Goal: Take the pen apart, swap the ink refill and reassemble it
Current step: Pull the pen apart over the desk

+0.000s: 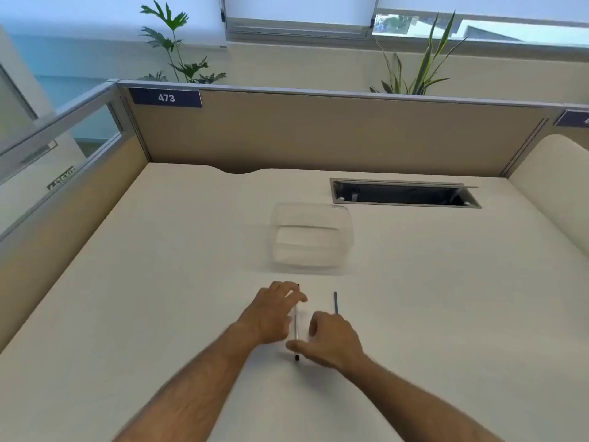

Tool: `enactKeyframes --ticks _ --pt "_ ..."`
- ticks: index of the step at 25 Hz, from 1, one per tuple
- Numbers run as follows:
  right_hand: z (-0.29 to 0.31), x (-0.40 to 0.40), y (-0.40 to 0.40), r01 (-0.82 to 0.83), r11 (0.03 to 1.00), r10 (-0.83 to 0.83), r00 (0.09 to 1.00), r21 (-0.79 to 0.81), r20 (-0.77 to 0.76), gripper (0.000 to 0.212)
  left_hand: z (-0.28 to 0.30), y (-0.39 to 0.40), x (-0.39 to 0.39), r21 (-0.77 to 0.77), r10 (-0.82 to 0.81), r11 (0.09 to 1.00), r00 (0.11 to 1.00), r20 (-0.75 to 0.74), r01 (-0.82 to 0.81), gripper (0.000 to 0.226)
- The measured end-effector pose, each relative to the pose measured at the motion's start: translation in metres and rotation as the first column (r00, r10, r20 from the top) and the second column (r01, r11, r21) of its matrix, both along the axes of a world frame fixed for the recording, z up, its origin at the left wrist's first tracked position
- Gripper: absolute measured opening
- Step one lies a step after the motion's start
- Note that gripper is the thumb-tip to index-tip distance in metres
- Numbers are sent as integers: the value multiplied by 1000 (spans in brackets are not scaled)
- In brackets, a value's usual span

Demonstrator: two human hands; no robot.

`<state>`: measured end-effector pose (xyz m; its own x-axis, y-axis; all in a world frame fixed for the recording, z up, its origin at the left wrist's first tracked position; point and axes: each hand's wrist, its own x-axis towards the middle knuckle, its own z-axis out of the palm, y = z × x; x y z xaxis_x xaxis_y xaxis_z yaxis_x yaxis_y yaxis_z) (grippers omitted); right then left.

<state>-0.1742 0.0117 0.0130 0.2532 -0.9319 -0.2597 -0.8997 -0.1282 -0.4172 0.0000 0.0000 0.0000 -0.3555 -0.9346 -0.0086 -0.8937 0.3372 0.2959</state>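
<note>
On the pale worktop (414, 314), a clear-barrelled pen (296, 327) lies roughly in the middle of its width, nearer the front edge than the back, pointing from front to back with a dark tip at its near end and a dark bit showing at its far end. The left hand (271, 314) comes in from the left and covers the pen's far half, its fingers (294, 293) loosely spread and curved over the barrel; motion blur makes it impossible to tell whether they actually pinch it. The right hand (331, 341) sits just right of the pen's near half, thumb stretched across towards the barrel close to the dark tip and the other fingers curled; again, I cannot tell whether it grips or only touches. A thin blue refill (335, 302) lies just beyond the right hand, parallel to the pen and a little to its right, its near end hidden by the knuckles. Further back, well apart from the hands, stands a clear plastic container (310, 239). Towards the back right corner is an open cable hatch (404, 193).
</note>
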Motion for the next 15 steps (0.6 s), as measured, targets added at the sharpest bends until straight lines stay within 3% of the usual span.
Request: enactKeyframes --ticks 4,9,15 --pt "-9 3 9 -28 992 38 996 121 -77 39 -16 11 1 88 -23 996 998 52 19 44" --pt "-9 0 2 -8 988 20 997 156 -77 21 -19 10 6 -46 -7 999 999 38 8 17" --pt "-6 -12 -9 -73 984 87 993 162 -76 22 -23 19 10 -182 -45 981 991 126 67 14"
